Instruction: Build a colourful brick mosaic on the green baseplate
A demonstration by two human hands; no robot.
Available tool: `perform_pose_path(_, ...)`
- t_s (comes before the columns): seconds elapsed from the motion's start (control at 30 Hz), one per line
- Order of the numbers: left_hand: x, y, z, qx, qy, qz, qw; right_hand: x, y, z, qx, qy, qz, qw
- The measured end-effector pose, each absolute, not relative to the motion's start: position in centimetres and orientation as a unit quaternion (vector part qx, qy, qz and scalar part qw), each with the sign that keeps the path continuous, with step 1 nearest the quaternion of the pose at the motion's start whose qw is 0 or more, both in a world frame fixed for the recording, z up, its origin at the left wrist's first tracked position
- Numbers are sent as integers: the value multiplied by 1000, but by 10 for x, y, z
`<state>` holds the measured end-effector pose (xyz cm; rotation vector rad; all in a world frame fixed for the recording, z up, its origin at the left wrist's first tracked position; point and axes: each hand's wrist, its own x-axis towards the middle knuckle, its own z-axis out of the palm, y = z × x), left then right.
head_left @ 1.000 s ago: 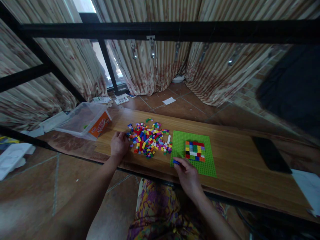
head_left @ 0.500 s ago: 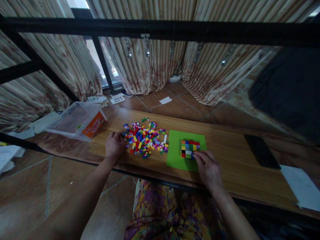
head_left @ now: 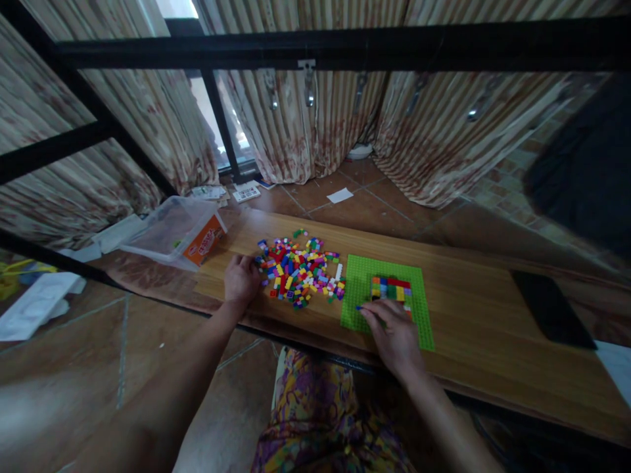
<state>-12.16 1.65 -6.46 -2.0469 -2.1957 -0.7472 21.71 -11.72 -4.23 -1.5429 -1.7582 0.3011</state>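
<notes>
My right hand (head_left: 394, 332) pinches a small blue brick (head_left: 359, 308) between thumb and fingertips, over the front left part of the green baseplate (head_left: 357, 276). A block of multicoloured bricks (head_left: 394, 289) stands on that plate, and my right hand covers its near side. At the left edge of a spread-out pile of loose toy bricks (head_left: 300, 269) rests my left hand (head_left: 241, 281). Its fingers are curled in, and whatever lies between them is hidden.
A clear plastic tub (head_left: 165, 230) with an orange label lies at the left end of the wooden tabletop (head_left: 473, 309). On the right side are a black phone-like slab (head_left: 552, 309) and white paper (head_left: 614, 368). A black metal bar (head_left: 345, 49) crosses beyond the table.
My right hand has moved left and toward me, off the brick block's near edge, with the blue brick in its fingertips. My left hand stays by the pile. The camera view has shifted slightly.
</notes>
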Motion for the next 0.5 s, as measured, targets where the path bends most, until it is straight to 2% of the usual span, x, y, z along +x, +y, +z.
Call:
perform_pose_path(0.2, -121, 16, -65, -663, -709, -240, 19, 155, -100, -54, -571, -748, 129, 313)
perform_pose_path(0.5, -122, 16, -67, -657, -711, -252, 4, 132, -82, -56, -578, -748, 57, 322)
